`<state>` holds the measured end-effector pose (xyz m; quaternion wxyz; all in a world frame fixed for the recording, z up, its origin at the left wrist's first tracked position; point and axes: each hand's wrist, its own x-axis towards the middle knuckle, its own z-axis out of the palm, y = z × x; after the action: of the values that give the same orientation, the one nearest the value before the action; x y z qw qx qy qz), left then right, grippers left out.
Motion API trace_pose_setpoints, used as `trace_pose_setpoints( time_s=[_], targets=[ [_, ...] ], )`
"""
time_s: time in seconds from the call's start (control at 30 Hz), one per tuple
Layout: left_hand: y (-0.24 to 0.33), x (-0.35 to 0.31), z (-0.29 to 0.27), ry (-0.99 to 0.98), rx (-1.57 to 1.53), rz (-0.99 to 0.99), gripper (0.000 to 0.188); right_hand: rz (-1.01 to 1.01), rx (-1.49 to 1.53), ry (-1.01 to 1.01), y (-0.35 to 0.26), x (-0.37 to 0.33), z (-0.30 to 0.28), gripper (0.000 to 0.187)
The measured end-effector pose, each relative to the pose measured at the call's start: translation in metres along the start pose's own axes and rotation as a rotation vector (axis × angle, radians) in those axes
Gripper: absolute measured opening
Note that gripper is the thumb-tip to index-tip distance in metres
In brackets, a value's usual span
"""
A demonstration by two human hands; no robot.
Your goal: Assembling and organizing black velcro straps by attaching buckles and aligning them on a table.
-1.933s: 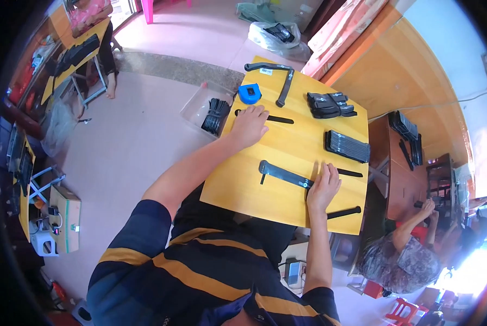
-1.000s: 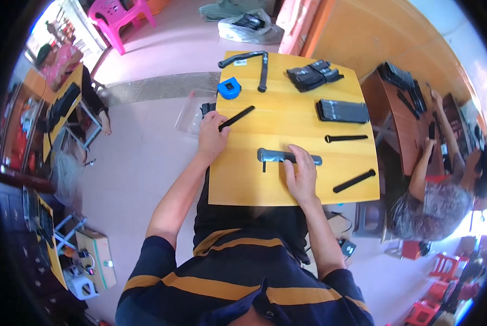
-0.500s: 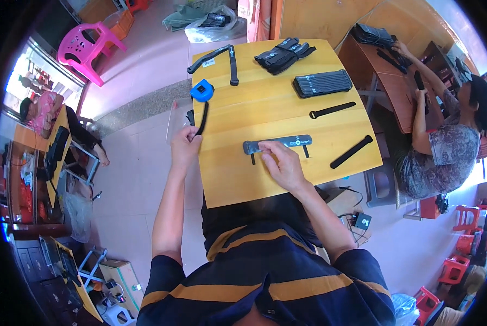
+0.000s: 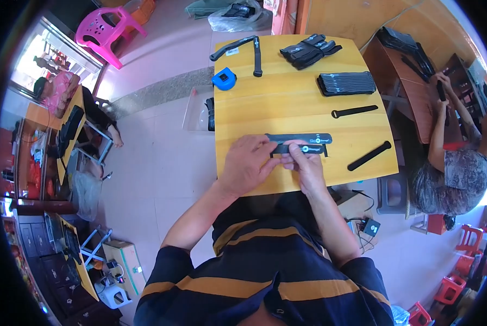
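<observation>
black material, perhaps cloth, makes the held strap; it stretches sideways between the two hands at the near part of the yellow table, just beside a grey-black strap lying flat. the right hand presses its thumb on top, with the fingers curled below, so the strap is pinched there. the left hand has its fingers bent and nearly closed at the other end — whether they grip it or only touch it, i cannot tell.

in my judgement, the held strap could twist if one hand pulls more than the other. its closeness to the lying strap means a fingertip may push that one crooked. a thin black strip stands out near the right end — it could become caught, if the held strap is pressed down carelessly.
</observation>
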<state>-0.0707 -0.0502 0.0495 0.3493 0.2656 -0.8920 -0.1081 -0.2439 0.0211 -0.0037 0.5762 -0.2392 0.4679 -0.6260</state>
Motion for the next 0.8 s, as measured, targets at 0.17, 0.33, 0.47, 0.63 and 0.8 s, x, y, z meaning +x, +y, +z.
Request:
trace_pose_setpoints(
  time_s=[0.17,0.33,0.47,0.63,0.8],
  targets=[
    [-0.015,-0.028,0.007,0.023,-0.358,-0.492,0.03,-0.165,-0.094,0.082,-0.005,-0.006,-0.011,0.02],
    [-0.024,-0.045,0.02,-0.057,-0.768,-0.797,0.031,-0.149,-0.109,0.054,-0.007,-0.011,-0.012,0.022],
    [-0.014,-0.036,0.01,-0.116,-0.881,-1.007,0.035,-0.152,-0.09,0.054,-0.009,-0.013,-0.017,0.021],
    [-0.028,-0.042,0.018,-0.17,-1.077,-1.056,0.017,-0.149,-0.073,0.043,-0.01,-0.014,-0.024,0.02],
    [-0.03,-0.039,0.022,-0.177,-1.078,-1.058,0.016,-0.214,-0.174,0.123,-0.015,-0.011,-0.043,0.02]
  ],
)
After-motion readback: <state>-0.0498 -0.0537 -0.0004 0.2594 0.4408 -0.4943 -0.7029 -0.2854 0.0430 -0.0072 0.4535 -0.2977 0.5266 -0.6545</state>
